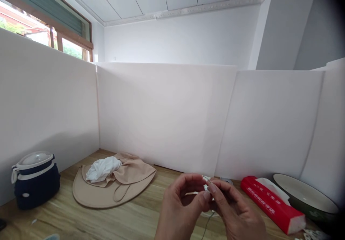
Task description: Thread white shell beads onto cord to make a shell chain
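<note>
White foam boards [164, 117] stand along the back and sides of the wooden counter [113, 218], and a window [45, 27] sits high at upper left. We note a navy lidded pot [35, 186] at far left, a beige sun hat [107, 195] with a white cloth [104, 168] lying on it, and, at right, a red tissue box [272, 204] just beside a dark green bowl [304, 197].

Both hands are low in the frame, to the right of the hat. The left hand [182, 207] and right hand [234, 209] are drawn together with fingers curled, not spread, and they meet in a tight pinch on a small white piece [207, 187]. We cannot tell which fingers bear most of its hold. A thin dark cord [207, 225] leaves the pinch, its long axis running down toward the counter and toward us; its upper end is lost behind the fingers. The piece lies between the hands, about equally near each, with the right hand's fingertips [212, 188] just against it. A pale round object [207, 211] lies partly hidden behind the hands.
</note>
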### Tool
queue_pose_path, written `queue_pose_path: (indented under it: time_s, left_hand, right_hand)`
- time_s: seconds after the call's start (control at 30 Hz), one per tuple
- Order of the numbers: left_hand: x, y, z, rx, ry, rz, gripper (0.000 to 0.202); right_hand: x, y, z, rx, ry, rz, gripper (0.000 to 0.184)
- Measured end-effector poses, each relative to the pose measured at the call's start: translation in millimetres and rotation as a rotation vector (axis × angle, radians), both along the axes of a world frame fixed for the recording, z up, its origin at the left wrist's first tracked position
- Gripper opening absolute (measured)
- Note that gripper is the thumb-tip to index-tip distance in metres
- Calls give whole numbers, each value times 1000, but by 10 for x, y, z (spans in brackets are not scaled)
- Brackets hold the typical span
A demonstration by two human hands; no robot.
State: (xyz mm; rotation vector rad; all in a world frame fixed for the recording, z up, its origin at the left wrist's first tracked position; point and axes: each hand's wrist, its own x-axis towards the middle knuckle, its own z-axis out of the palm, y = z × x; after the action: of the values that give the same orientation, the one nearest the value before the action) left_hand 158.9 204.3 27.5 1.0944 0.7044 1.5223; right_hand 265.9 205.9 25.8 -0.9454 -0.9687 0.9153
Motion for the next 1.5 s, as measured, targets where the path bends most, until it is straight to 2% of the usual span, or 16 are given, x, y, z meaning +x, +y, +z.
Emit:
queue_pose_path:
  time_s: [0.1,0.23,0.4,0.57,0.63,0.8,0.93,1.13,1.3,1.5]
  left_hand:
    - [24,1,-16,-15,5,-24,29]
    - [39,-7,-7,18,66,40,23]
    - [46,-6,2,54,48,84,18]
    - [33,-10,9,10,202,193,18]
    - [27,-19,20,-1,250,226,17]
    - [30,-31,48,-8,117,116,26]
    - [29,-19,67,-46,-3,-7,25]
    - [3,-13,63,-76,-48,-24,18]
    - [-8,-19,54,-63,-6,-40,23]
    - [-23,-7,42,-22,-5,-9,25]
  right_hand:
    - [-6,-12,21,5,-18,-17,31]
    - [11,-10,27,27,-34,24,29]
    - [53,-39,66,90,-31,-48,25]
    - [55,-65,100,77,176,268,23]
    - [61,-50,89,64,142,285,25]
    - [85,-14,70,21,-44,189,32]
    - [87,-6,52,15,-114,176,32]
    - [95,-17,50,20,-185,227,32]
    - [97,-32,85,20,-261,257,31]
    - [92,9,19,6,-189,277,29]
